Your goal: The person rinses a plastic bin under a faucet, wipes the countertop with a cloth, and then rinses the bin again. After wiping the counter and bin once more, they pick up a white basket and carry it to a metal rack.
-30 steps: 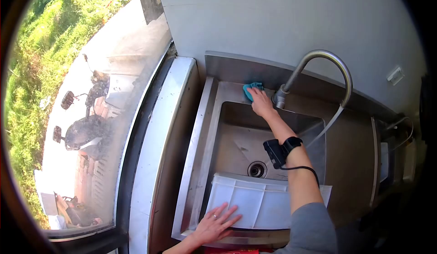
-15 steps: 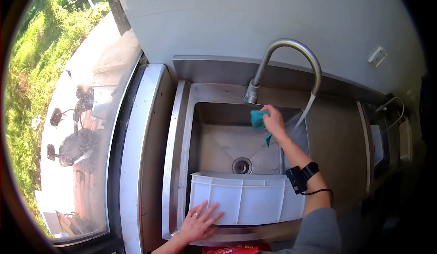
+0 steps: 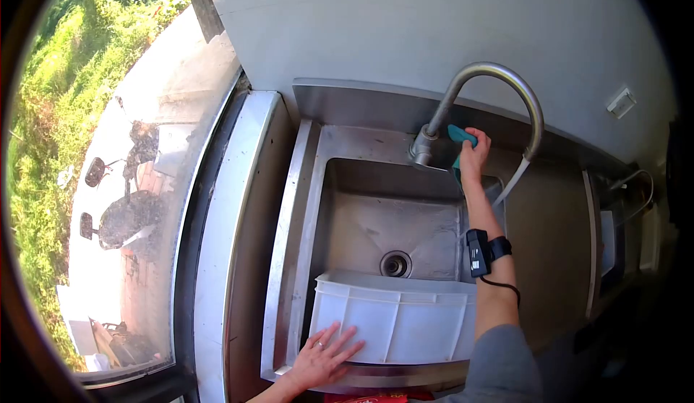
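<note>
My right hand [image 3: 473, 153] is closed on a teal cloth [image 3: 461, 135] just right of the faucet base, above the back rim of the sink. Fingers spread, my left hand [image 3: 327, 356] rests on the side of a white plastic crate [image 3: 394, 323] that lies tilted across the front of the steel sink [image 3: 361, 219]. From the curved faucet [image 3: 531, 110] a stream of water [image 3: 510, 184] runs down on the right side of the basin. The drain [image 3: 395, 263] shows behind the crate.
A steel counter [image 3: 553, 244] extends to the right, with a second small faucet [image 3: 640, 175] farther along. On the left stand a metal ledge [image 3: 242, 186] and a window. Something red [image 3: 376, 397] shows below the sink's front edge.
My right hand has moved up and back with the teal cloth, from over the basin to beside the faucet base. My left hand stays on the crate. The whole view has shifted slightly.
</note>
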The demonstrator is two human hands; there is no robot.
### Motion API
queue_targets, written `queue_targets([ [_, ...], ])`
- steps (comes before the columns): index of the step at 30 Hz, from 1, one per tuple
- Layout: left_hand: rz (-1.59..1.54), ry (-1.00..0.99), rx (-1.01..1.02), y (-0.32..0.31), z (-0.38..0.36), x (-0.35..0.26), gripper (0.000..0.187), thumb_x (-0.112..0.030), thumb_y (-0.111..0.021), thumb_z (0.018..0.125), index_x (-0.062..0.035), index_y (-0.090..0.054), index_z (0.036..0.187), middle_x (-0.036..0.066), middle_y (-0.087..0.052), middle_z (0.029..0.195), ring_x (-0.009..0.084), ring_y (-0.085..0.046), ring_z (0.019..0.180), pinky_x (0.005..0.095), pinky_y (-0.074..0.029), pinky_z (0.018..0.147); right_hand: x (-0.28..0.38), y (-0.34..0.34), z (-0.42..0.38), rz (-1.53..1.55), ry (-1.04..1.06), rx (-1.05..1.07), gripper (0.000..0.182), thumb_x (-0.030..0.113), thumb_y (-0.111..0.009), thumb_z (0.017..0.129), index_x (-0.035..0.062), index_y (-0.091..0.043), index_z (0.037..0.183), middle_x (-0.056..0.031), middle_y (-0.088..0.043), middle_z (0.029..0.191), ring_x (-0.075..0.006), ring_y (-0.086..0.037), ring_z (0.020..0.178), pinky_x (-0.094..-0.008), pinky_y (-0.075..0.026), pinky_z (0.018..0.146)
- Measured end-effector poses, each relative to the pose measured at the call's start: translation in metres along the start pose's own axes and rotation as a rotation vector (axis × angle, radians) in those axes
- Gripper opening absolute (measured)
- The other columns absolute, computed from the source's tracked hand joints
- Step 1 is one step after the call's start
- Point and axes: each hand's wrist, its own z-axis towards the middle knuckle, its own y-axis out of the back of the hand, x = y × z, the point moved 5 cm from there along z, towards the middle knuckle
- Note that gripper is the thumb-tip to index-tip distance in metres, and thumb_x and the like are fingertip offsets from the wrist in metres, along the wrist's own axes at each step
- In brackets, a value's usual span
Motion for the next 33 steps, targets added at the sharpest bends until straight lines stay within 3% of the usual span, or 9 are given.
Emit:
queue_targets([
  [2,-0.011,-0.014,-0.020,0.003,0.000,0.001,0.074,-0.036,-0.066,0.072,-0.0278,-0.031,0.137,0.002,-0.027,0.144,0.0269,-0.026,0.131,0.0395,-0.023,0.104,-0.032,-0.036,0.008,0.051,-0.047,0.274,0.040,0.000,-0.053,0.074,0.0098,-0.056,0.113,-0.0127,-0.048,0.115,-0.0295,-0.047,0.109,-0.0353,-0.037,0.095],
  [5,-0.014,-0.023,-0.029,0.006,-0.001,0.002,0.075,-0.035,-0.066,0.072,-0.0266,-0.031,0.137,0.002,-0.027,0.144,0.0270,-0.027,0.130,0.0385,-0.023,0.104,-0.057,-0.069,-0.009,-0.189,0.048,0.674,0.041,0.006,-0.055,0.077,0.0106,-0.054,0.118,-0.0094,-0.046,0.121,-0.0304,-0.045,0.113,-0.0344,-0.035,0.098],
  [9,-0.038,-0.036,-0.057,0.006,-0.002,0.001,0.074,-0.034,-0.065,0.073,-0.0267,-0.030,0.138,0.003,-0.026,0.144,0.0272,-0.027,0.130,0.0385,-0.023,0.104,-0.051,-0.071,-0.018,-0.576,0.101,0.725,0.039,0.002,-0.052,0.074,0.0099,-0.056,0.111,-0.0114,-0.047,0.115,-0.0346,-0.046,0.106,-0.0379,-0.040,0.093],
  [14,-0.010,-0.042,-0.023,0.010,-0.004,-0.001,0.074,-0.034,-0.065,0.074,-0.0256,-0.029,0.138,0.003,-0.024,0.145,0.0275,-0.025,0.131,0.0388,-0.022,0.104,-0.047,-0.024,-0.041,-0.457,0.213,0.763,0.034,-0.002,-0.051,0.067,0.0089,-0.062,0.098,-0.0124,-0.051,0.105,-0.0350,-0.050,0.097,-0.0397,-0.043,0.084],
  [18,-0.001,-0.054,-0.019,0.009,-0.008,0.000,0.075,-0.035,-0.065,0.074,-0.0246,-0.028,0.139,0.004,-0.023,0.145,0.0279,-0.024,0.132,0.0392,-0.022,0.105,-0.014,-0.006,-0.098,-0.284,0.154,1.282,0.025,0.007,-0.053,0.066,0.0107,-0.067,0.086,-0.0156,-0.055,0.095,-0.0338,-0.051,0.097,-0.0394,-0.042,0.086],
  [22,-0.014,-0.056,-0.029,0.005,-0.011,0.000,0.075,-0.035,-0.065,0.074,-0.0244,-0.028,0.139,0.004,-0.023,0.145,0.0282,-0.024,0.132,0.0393,-0.022,0.105,0.081,-0.027,-0.110,-0.235,0.385,1.087,0.020,0.005,-0.051,0.070,0.0091,-0.063,0.085,-0.0101,-0.051,0.096,-0.0291,-0.049,0.097,-0.0381,-0.044,0.081],
  [26,0.007,-0.060,-0.027,0.005,-0.010,0.001,0.077,-0.036,-0.065,0.073,-0.0245,-0.027,0.139,0.004,-0.023,0.145,0.0278,-0.025,0.131,0.0394,-0.021,0.105,0.163,-0.068,-0.090,-0.234,0.705,0.708,0.016,0.007,-0.053,0.072,0.0095,-0.060,0.086,-0.0093,-0.051,0.097,-0.0271,-0.049,0.095,-0.0374,-0.044,0.079],
  [29,0.040,-0.070,-0.075,0.003,-0.011,0.003,0.079,-0.037,-0.065,0.072,-0.0243,-0.026,0.139,0.004,-0.024,0.145,0.0268,-0.027,0.131,0.0391,-0.022,0.104,0.131,-0.131,-0.057,-0.822,0.752,0.488,0.014,0.011,-0.052,0.077,0.0122,-0.058,0.089,-0.0112,-0.052,0.098,-0.0249,-0.048,0.098,-0.0407,-0.040,0.083],
  [33,0.001,-0.083,-0.084,0.000,-0.011,0.007,0.079,-0.034,-0.063,0.073,-0.0214,-0.025,0.140,0.004,-0.023,0.146,0.0272,-0.028,0.130,0.0373,-0.022,0.105,0.066,-0.164,-0.051,-1.392,0.445,0.885,0.033,0.015,-0.047,0.081,0.0115,-0.047,0.113,-0.0146,-0.063,0.094,-0.0316,-0.059,0.094,-0.0472,-0.029,0.093],
])
